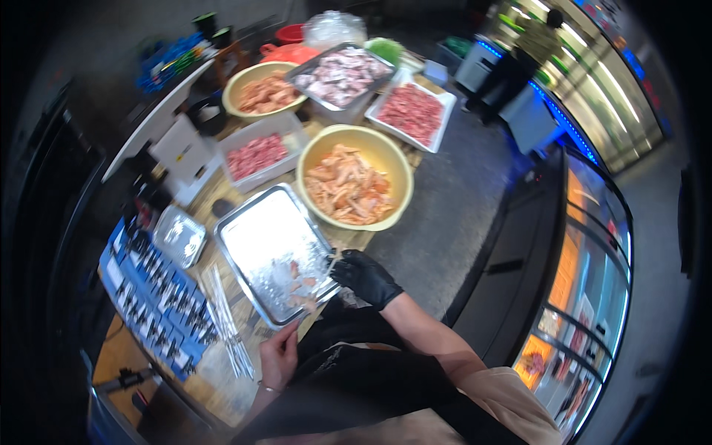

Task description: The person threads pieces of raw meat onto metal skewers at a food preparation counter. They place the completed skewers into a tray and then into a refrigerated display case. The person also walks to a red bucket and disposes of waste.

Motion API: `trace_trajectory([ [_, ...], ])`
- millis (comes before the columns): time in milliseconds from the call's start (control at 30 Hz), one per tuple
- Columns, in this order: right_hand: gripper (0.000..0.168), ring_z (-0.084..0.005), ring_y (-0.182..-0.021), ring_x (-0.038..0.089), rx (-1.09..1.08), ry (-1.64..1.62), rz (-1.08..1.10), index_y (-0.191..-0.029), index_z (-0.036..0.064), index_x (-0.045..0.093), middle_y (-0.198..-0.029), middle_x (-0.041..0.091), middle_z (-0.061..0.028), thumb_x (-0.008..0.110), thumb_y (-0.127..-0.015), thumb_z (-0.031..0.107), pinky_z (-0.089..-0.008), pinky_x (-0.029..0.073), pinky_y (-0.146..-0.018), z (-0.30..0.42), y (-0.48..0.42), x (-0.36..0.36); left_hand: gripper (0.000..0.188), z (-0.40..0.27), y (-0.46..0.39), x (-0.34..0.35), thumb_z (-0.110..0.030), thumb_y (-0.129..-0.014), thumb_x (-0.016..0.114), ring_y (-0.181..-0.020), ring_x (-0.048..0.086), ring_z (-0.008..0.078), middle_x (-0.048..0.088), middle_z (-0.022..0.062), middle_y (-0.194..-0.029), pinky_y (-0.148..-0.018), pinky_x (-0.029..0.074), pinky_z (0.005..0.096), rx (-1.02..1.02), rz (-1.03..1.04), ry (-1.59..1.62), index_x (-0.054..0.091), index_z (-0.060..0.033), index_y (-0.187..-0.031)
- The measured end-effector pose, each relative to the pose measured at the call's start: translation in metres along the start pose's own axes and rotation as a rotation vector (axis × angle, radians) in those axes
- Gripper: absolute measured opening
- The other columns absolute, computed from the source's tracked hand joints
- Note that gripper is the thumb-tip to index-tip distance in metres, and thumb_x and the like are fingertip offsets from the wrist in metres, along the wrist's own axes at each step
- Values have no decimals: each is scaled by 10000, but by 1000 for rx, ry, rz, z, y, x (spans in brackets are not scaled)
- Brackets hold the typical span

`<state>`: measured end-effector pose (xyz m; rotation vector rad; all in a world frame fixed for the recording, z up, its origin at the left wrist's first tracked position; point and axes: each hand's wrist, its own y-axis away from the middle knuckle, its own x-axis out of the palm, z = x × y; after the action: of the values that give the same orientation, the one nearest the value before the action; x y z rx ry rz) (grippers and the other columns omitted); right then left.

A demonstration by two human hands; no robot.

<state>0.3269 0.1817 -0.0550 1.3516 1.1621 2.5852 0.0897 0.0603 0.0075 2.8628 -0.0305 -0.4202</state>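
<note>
My bare left hand pinches what looks like the end of a thin skewer at the near edge of a metal tray. Pale raw meat pieces, blurred, line up just beyond those fingers; whether all are threaded or some lie on the tray, I cannot tell. My right hand, in a black glove, is at the tray's right rim with a pale strip of raw meat at its fingertips. Just beyond it stands a yellow basin of raw chicken pieces.
Metal skewers lie left of the tray, beside blue sheets of small black items and foil containers. Farther back are tubs of cut meat. A glass display case stands right; a person stands beyond.
</note>
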Motion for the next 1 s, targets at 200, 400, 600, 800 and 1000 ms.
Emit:
trace_trajectory([
  [200,255,-270,-973,591,156,118,54,-1094,8,507,-1052,595,-159,486,-922,195,-374,487,-887,-30,9,33,219,5,4,0,-50,-887,559,-709,582,83,693,83,-863,-636,462,243,-55,-76,-91,653,-5,-1079],
  [400,376,-242,-1028,579,223,215,175,-1261,24,456,-1187,567,-148,495,-920,178,-346,467,-919,-24,3,32,247,30,13,-9,-54,-912,536,-602,450,31,562,-45,-712,-543,385,195,-164,-27,330,630,-28,-1139],
  [600,345,-211,-959,608,155,453,156,-1193,-7,533,-1113,606,-120,580,-880,128,-327,499,-864,-25,-2,52,266,36,16,-12,-61,-918,531,-570,389,16,486,-70,-664,-511,339,181,-221,15,402,618,-47,-1169],
  [800,331,-206,-907,625,156,582,151,-1178,-10,548,-1041,635,-103,582,-875,116,-308,510,-834,-18,-13,54,239,38,15,-7,-80,-902,554,-578,486,54,583,-4,-669,-525,397,229,-120,-110,253,646,-71,-1122],
  [1000,347,-208,-981,605,374,431,190,-1214,-22,523,-1104,612,-118,551,-902,129,-313,503,-853,-43,-26,35,199,26,8,9,-137,-863,584,-552,605,269,619,160,-664,-537,472,342,-66,-279,-180,682,-129,-1036],
])
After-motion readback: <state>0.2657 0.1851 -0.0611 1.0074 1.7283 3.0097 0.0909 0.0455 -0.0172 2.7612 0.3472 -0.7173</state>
